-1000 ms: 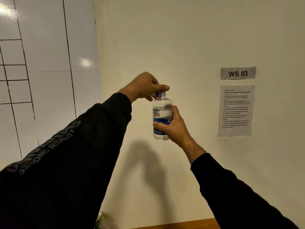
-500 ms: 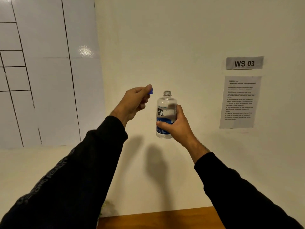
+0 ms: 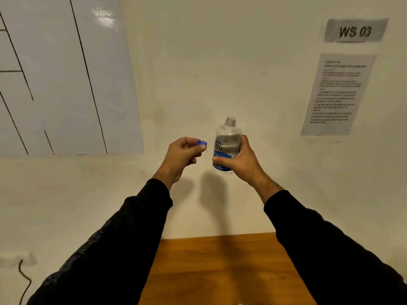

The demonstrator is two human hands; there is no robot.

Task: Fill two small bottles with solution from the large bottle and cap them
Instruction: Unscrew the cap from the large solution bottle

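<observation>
While the large bottle [image 3: 226, 146] is being held upright in mid-air in front of the wall, well above the far edge of the wooden table [image 3: 220, 271], its threaded neck is standing bare and uncapped. The bottle's lower body is being gripped by the right hand [image 3: 240, 161], with thumb and fingers curled round the label. The blue cap [image 3: 202, 143] is being pinched between the thumb and fingertips of the left hand [image 3: 182, 155], just beside the bottle but apart from it. The step in hand is judged to be the opening of the large bottle, now done, with pouring not yet begun. The two small bottles are not being shown in this view, so their place cannot be told. Next, the cap is likely needing to be set down on the table, and the open bottle is needing to be kept level until a small bottle is being brought under its mouth
</observation>
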